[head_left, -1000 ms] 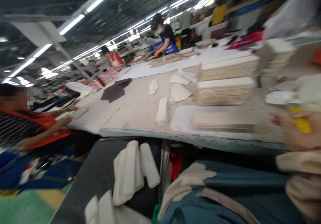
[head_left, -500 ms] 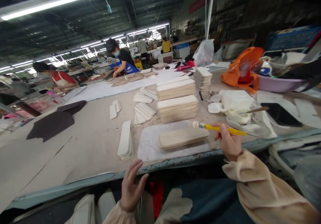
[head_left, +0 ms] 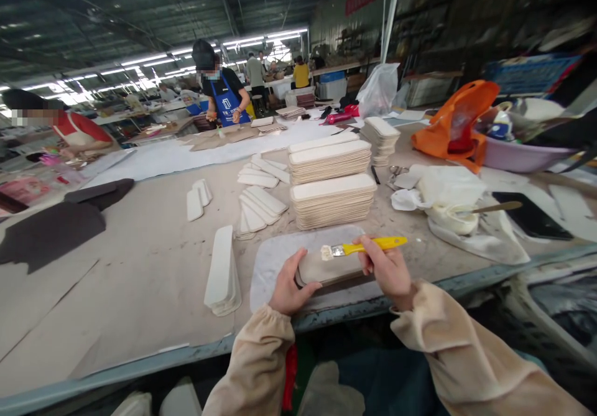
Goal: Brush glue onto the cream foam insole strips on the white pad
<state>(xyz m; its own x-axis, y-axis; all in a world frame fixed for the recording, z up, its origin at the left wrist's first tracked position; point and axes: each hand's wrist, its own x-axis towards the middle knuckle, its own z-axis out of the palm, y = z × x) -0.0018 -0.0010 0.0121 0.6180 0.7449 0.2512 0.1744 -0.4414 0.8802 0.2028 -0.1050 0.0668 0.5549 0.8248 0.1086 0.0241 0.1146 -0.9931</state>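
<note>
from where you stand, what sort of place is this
Probably a factory or workshop: stacks of matching pale pieces, a brush in the right hand, and a person in a blue apron standing beyond.

At the near side, counted one yellow brush (head_left: 379, 244) and one low pile of strips (head_left: 326, 272). Beyond, found at least two tall stacks (head_left: 333, 208), one narrower stack (head_left: 382, 141) and two fanned groups (head_left: 261, 206). At left, saw one white pile (head_left: 221, 270) and two dark pieces (head_left: 51, 232); at right, one orange bag (head_left: 443, 131), one purple basin (head_left: 527, 155).
</note>
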